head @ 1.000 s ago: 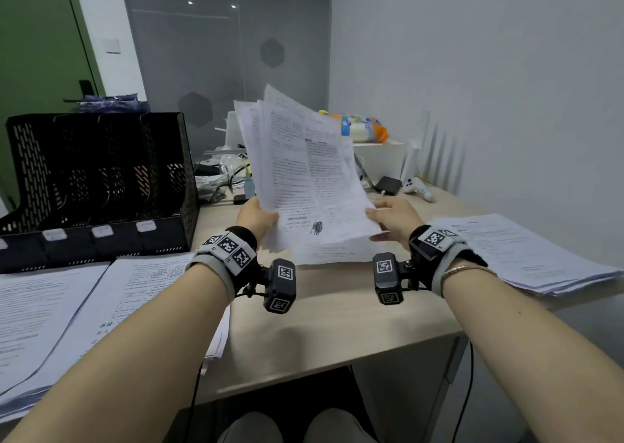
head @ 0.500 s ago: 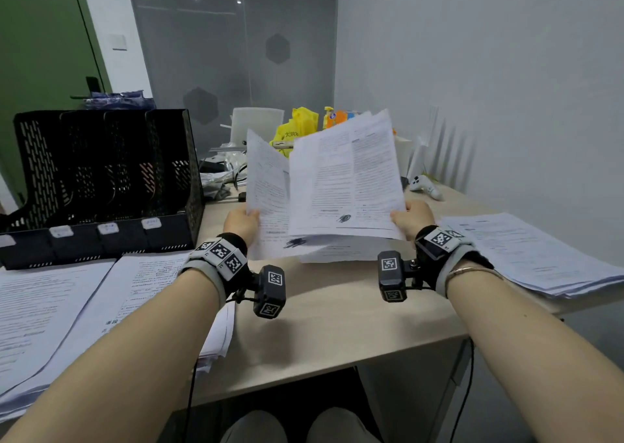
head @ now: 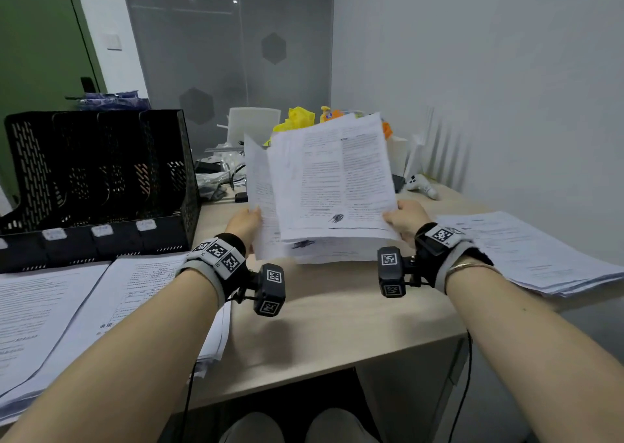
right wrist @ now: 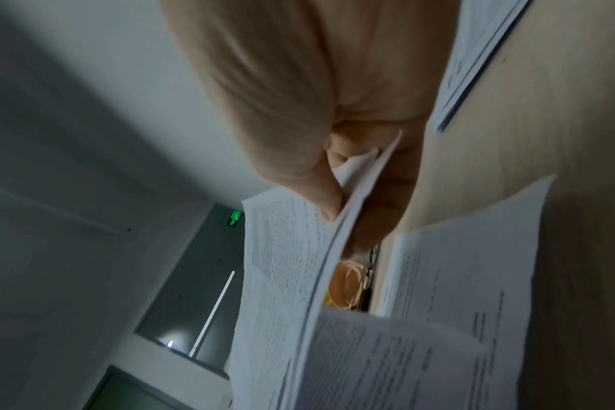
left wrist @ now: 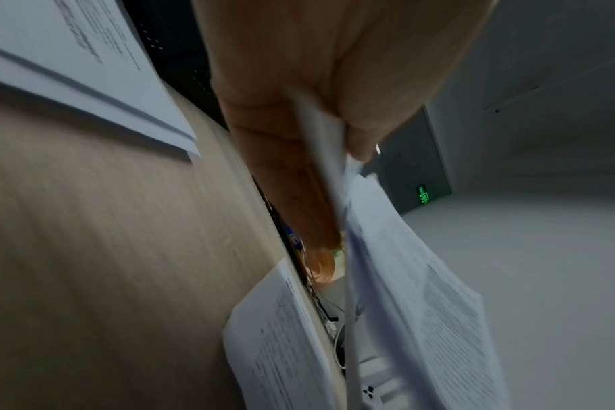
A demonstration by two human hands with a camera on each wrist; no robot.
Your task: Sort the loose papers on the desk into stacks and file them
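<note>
Mid-sort at a pale wooden bench [head: 337, 324]: held up at 12 o'clock, nearly upright and facing the wearer, a sheaf of printed papers [head: 334, 186], pinched at its lower left edge by the left hand [head: 244, 223] and at its lower right corner by the right hand [head: 403, 218], thumbs in front and fingers behind, as both wrist views confirm. Fanned apart toward 11 o'clock, with one sheet [head: 257, 189] peeling away from the rest, apparently so that the pages can be read and told apart before being assigned. Raised clear of a few further sheets [head: 324, 257] lying flat on the bench directly beneath. Already laid out at 8 o'clock, two side-by-side stacks [head: 67, 307]; at 3 o'clock, well apart, a third stack [head: 526, 250], seemingly kept distinct by category. Standing at 10 o'clock behind the left-side stacks, a black perforated file rack [head: 101, 179], slots dark and unfilled as far as can be told, suggesting filing not yet begun. Beyond, at 1 o'clock, a white game controller [head: 420, 186] amid assorted clutter.
</note>
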